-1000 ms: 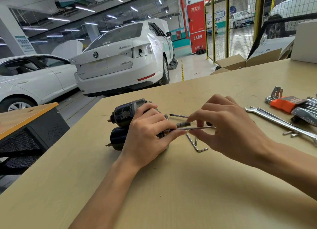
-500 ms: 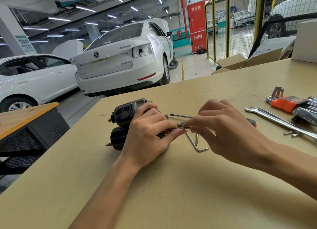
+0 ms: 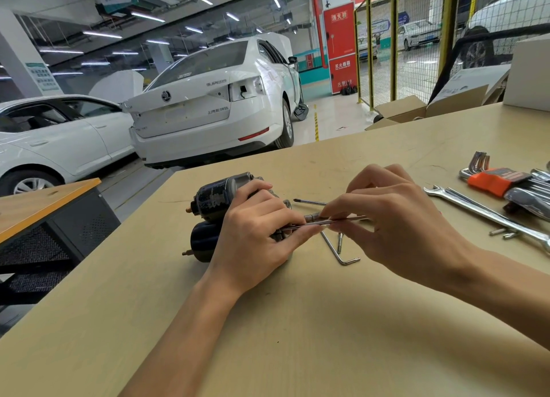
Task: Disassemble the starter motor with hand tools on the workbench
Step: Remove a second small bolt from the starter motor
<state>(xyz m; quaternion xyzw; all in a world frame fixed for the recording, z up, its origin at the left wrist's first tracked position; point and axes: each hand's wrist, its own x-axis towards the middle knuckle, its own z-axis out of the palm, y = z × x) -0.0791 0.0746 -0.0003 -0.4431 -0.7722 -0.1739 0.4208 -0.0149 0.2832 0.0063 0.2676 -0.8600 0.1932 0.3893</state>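
Nearest: bare stretch of the counter [image 3: 297, 337], both forearms reaching across it.

Left hand [image 3: 256, 241] curled over the near right end of the starter motor [image 3: 220, 206], gripping the housing to steady it; index finger lies extended along a thin metal rod. Motor lies on its side at mid-counter, two dark cylinders side by side, small studs projecting from their left ends.

Right hand [image 3: 395, 227] pinches the long through-bolt [image 3: 333, 221] between thumb and fingertips, just right of the motor. The rod runs level from under the left hand toward the right. Cannot tell how much of it is inside the housing.

Just beyond and below the hands: a bent hex key [image 3: 339, 252] and a short loose pin or bolt [image 3: 340, 241] on the counter; a screwdriver [image 3: 309, 202] tip shows behind the fingers.

Far right: a combination wrench [image 3: 476, 210], a hex key set in an orange holder [image 3: 497, 179].

Judgement: early stage. Housing looks assembled, no covers or internals laid out. One fastener possibly already out; this through-bolt appears to be in hand. Splitting the body and solenoid is left.
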